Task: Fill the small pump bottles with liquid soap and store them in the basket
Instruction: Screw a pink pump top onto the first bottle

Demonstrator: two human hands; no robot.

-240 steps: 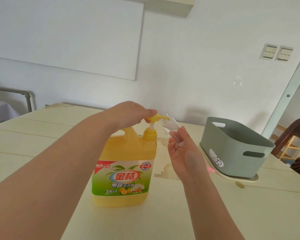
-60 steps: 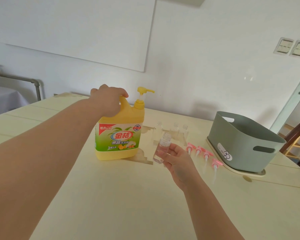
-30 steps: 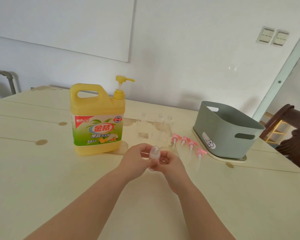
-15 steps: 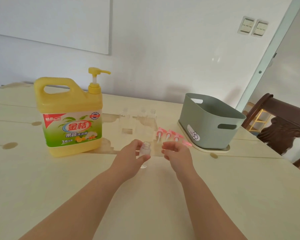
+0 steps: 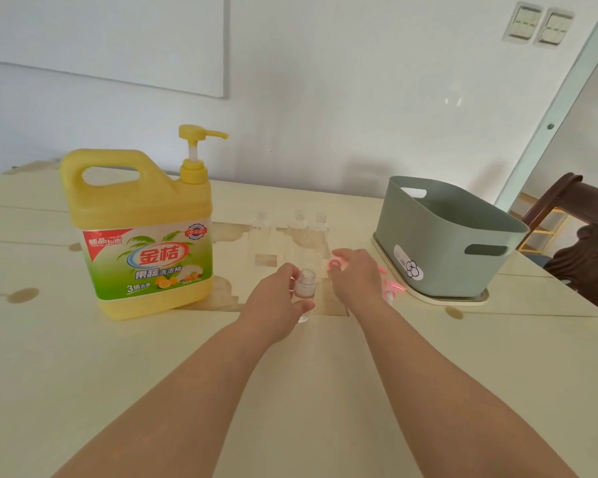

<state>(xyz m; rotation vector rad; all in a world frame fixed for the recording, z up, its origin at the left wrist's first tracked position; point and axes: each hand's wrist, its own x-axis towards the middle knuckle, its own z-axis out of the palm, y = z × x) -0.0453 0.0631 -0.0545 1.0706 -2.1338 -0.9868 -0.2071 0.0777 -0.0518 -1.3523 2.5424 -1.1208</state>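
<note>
My left hand (image 5: 273, 305) grips a small clear bottle (image 5: 304, 288) upright near the table's middle, its neck uncapped. My right hand (image 5: 356, 277) reaches over the row of pink pump caps, its fingertips on one pink cap (image 5: 335, 262); whether it pinches it is unclear. More pink caps (image 5: 392, 287) show to the right of the hand. Three clear empty bottles (image 5: 296, 232) stand behind. The big yellow soap jug (image 5: 139, 232) with its pump stands at the left. The grey-green basket (image 5: 446, 243) sits at the right on a cream tray.
The cream table (image 5: 83, 374) runs up to a white wall. A dark wooden chair (image 5: 584, 236) stands beyond the table's right edge, behind the basket. Stains and knots mark the tabletop near the jug.
The small bottle has passed from my right hand to my left. My right hand has left the bottle and moved right and forward onto the pink caps. The camera has turned right.
</note>
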